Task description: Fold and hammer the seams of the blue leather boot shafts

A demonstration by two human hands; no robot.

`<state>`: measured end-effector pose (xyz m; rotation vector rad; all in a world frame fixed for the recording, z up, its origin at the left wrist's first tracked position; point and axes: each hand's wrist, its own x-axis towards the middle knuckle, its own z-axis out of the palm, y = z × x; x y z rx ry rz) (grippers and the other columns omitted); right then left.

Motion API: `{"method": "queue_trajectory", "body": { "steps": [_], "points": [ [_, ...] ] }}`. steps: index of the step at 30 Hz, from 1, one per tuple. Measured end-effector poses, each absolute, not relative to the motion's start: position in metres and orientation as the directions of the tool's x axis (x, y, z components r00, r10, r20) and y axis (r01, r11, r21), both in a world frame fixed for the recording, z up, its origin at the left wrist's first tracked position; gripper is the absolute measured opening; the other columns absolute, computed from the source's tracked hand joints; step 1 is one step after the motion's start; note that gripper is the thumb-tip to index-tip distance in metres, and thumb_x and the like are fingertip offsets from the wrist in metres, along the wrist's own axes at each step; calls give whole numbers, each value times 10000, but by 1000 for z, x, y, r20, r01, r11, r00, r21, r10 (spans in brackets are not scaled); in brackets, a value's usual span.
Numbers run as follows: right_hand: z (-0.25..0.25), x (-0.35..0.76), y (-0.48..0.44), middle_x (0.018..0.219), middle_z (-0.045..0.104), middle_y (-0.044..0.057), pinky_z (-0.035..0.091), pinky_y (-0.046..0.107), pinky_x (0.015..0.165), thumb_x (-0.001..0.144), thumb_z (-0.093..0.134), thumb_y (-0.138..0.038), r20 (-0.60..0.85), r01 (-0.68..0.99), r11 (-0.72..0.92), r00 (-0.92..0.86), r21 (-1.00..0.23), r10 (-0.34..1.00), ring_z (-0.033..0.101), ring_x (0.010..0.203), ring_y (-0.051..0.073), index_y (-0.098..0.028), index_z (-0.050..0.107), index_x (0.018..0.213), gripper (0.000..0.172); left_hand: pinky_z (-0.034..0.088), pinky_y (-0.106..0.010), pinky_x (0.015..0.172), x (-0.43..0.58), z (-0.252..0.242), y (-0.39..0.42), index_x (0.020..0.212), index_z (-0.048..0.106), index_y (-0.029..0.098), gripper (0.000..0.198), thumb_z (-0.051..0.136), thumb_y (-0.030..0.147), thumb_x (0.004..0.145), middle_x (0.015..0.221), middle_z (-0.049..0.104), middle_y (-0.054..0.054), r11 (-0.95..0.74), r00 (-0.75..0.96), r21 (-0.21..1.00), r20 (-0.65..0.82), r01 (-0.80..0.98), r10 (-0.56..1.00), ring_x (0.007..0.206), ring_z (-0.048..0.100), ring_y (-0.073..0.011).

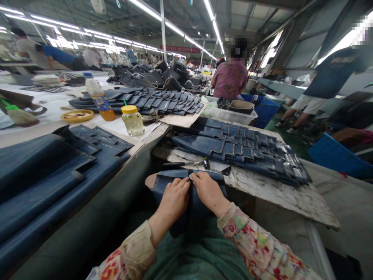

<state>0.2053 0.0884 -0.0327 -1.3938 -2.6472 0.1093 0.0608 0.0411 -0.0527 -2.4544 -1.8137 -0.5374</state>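
A dark blue leather-like piece (169,180) lies across my lap area at the table edge, with a dark seam down its middle. My left hand (177,194) grips it just left of the seam, fingers pressed together. On the other side of the seam, my right hand (207,190) pinches the same piece, its fingertips close to the left ones. A small pale spot shows between the fingertips, too small to identify. Behind the piece lies a dark-handled tool (180,165) near a small black-and-green object (206,163).
Stacked blue pieces lie at left (43,167) and right (233,144). A yellow-lidded jar (133,123), a bottle (101,101) and a yellow dish (77,116) stand behind. One person (231,77) sits ahead; another (326,77) stands at right.
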Motion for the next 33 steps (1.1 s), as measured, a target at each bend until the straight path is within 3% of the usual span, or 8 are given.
{"method": "queue_trajectory", "body": {
  "steps": [5, 11, 14, 19, 26, 33],
  "points": [
    [-42, 225, 89, 1101, 576, 107, 445, 323, 890, 904, 431, -170, 176, 780, 583, -556, -228, 812, 486, 1041, 209, -148, 573, 1176, 307, 474, -386, 792, 56, -56, 35, 1143, 576, 181, 318, 445, 153, 855, 1219, 595, -87, -280, 217, 168, 315, 945, 924, 1013, 534, -227],
    [-29, 225, 99, 1117, 591, 77, 396, 345, 959, 877, 486, -147, 201, 644, 697, -673, -314, 712, 491, 1052, 189, -161, 612, 1115, 270, 463, -382, 848, 49, -61, 33, 1168, 574, 169, 339, 445, 144, 855, 1232, 592, -71, -265, 194, 181, 338, 947, 921, 1015, 529, -223],
    [-24, 215, 98, 1134, 587, 72, 391, 341, 971, 888, 474, -157, 253, 588, 746, -705, -313, 662, 482, 1071, 189, -164, 595, 1141, 281, 462, -374, 850, 46, -62, 32, 1167, 576, 172, 335, 430, 150, 866, 1232, 591, -67, -265, 185, 190, 354, 945, 917, 1004, 529, -217],
    [-35, 200, 92, 1119, 594, 78, 440, 311, 915, 912, 422, -157, 219, 594, 744, -717, -305, 662, 485, 1051, 188, -160, 590, 1151, 293, 460, -365, 864, 38, -64, 30, 1176, 571, 166, 341, 454, 150, 856, 1226, 592, -80, -242, 158, 187, 377, 952, 913, 986, 539, -211],
    [-40, 171, 99, 1114, 592, 83, 447, 309, 913, 913, 403, -137, 215, 531, 814, -789, -235, 576, 476, 1037, 192, -145, 582, 1143, 291, 443, -372, 886, 11, -69, 27, 1189, 570, 157, 350, 462, 172, 857, 1243, 589, -66, -180, 128, 111, 366, 977, 922, 1022, 543, -224],
    [-40, 134, 100, 1100, 586, 80, 455, 302, 894, 915, 393, -142, 208, 484, 847, -825, -218, 525, 472, 1038, 186, -157, 571, 1135, 284, 448, -363, 799, -17, -69, 22, 1190, 572, 176, 339, 429, 214, 884, 1233, 599, -47, -52, 21, 75, 365, 996, 931, 1060, 545, -226]
  ]
}}
